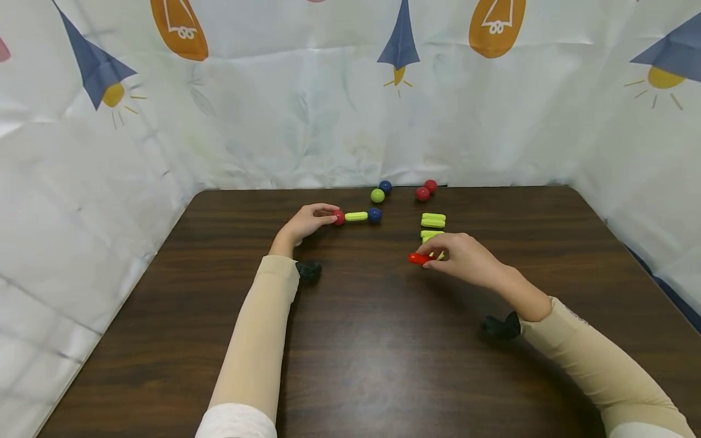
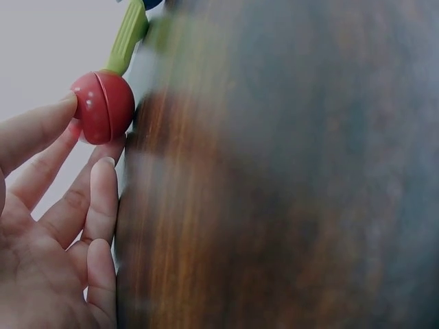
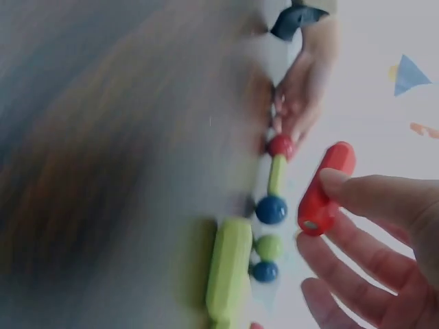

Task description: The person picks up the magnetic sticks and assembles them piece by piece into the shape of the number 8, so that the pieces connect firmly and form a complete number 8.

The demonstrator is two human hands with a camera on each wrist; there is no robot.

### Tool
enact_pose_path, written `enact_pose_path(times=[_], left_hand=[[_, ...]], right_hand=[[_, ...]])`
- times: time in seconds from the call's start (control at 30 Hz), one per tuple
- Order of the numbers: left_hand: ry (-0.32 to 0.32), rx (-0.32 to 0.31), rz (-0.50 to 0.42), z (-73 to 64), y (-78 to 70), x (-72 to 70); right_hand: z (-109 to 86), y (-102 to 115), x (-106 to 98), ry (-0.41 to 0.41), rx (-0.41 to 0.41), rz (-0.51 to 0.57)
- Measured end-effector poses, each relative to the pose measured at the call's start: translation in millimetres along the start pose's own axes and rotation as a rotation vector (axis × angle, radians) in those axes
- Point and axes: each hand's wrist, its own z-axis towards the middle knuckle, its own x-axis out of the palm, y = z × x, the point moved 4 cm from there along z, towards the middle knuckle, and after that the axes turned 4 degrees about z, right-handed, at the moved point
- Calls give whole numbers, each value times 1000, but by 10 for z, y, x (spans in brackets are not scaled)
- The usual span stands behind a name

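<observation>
The left hand (image 1: 308, 224) pinches the red ball (image 1: 339, 217) on a green rod (image 1: 356, 216) lying left-right, blue ball (image 1: 375, 215) rightmost; the right hand (image 1: 465, 258) grips a red rod (image 1: 419, 259), right and near of them.

No text is showing legibly; 1 mark (image 1: 577, 317) on the right sleeve (image 1: 597, 359) is looking too small to read.

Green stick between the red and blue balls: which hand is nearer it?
Left. The left hand pinches the red ball touching the green stick; the right hand is farther off, past the blue ball.
</observation>
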Motion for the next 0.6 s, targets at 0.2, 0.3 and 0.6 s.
enact_pose_path(times=[0.2, 0.3, 0.6], left_hand=[[-2, -12, 9, 16, -6, 9], [-1, -14, 13, 16, -5, 10], [10, -37, 10, 32, 18, 12]], right_hand=[[120, 83, 171, -22, -3, 157], [175, 118, 240, -30, -3, 223], [411, 152, 355, -29, 89, 354]])
